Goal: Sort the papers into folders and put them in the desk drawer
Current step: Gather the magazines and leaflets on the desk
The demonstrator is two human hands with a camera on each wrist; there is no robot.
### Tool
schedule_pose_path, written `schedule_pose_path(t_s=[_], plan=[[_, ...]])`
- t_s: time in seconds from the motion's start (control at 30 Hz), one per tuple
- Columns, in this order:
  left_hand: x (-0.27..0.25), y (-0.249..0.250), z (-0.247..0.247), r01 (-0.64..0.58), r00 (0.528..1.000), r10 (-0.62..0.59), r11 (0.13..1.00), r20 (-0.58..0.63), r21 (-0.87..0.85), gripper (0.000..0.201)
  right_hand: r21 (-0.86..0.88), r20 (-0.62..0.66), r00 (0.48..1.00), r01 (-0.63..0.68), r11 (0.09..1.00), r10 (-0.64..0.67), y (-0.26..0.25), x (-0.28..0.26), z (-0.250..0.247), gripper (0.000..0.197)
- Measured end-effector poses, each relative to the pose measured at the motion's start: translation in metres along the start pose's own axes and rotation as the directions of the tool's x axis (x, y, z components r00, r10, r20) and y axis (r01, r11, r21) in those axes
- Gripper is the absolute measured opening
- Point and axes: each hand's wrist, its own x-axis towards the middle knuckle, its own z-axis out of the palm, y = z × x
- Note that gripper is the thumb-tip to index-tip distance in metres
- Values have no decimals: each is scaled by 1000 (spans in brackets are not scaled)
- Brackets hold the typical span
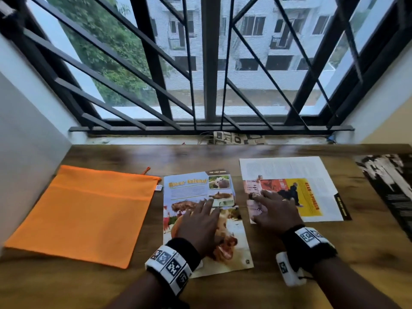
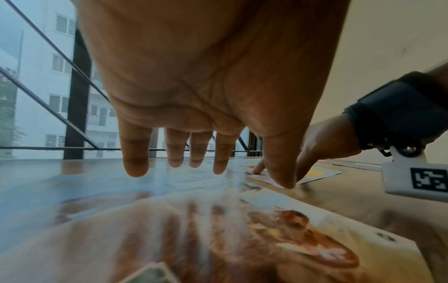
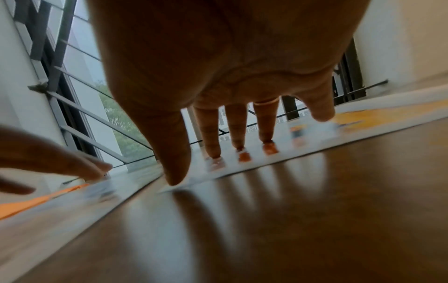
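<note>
Two magazine pages lie on the wooden desk (image 1: 289, 253). The animal page (image 1: 187, 190) titled in yellow is at centre; my left hand (image 1: 200, 221) hovers flat over it, fingers straight and spread, a little above the paper in the left wrist view (image 2: 184, 153). The red and yellow page (image 1: 307, 197) lies on a white text page (image 1: 287, 168) to the right. My right hand (image 1: 272, 210) rests on its left part with straight fingertips (image 3: 215, 153) touching the paper. An orange fabric pouch (image 1: 89, 215) lies flat at the left.
A dark printed sheet (image 1: 392, 188) lies at the desk's right edge. A patterned paper bag (image 1: 236, 139) sits on the sill behind the desk, below the barred window (image 1: 209, 63). White walls close in on both sides.
</note>
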Motion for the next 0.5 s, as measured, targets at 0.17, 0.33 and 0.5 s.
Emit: schedule_pose_path(t_s=[0.17, 0.33, 0.5], plan=[[20, 29, -5, -163, 987, 163, 987, 1, 13, 77, -54, 81, 996, -25, 998, 29, 12, -11, 8, 85], [45, 44, -11, -219, 975, 221, 970, -8, 110, 82, -62, 69, 998, -8, 998, 13, 9, -23, 6, 80], [67, 55, -15, -230, 973, 230, 961, 21, 155, 76, -16, 74, 992, -106, 994, 107, 9, -41, 6, 74]])
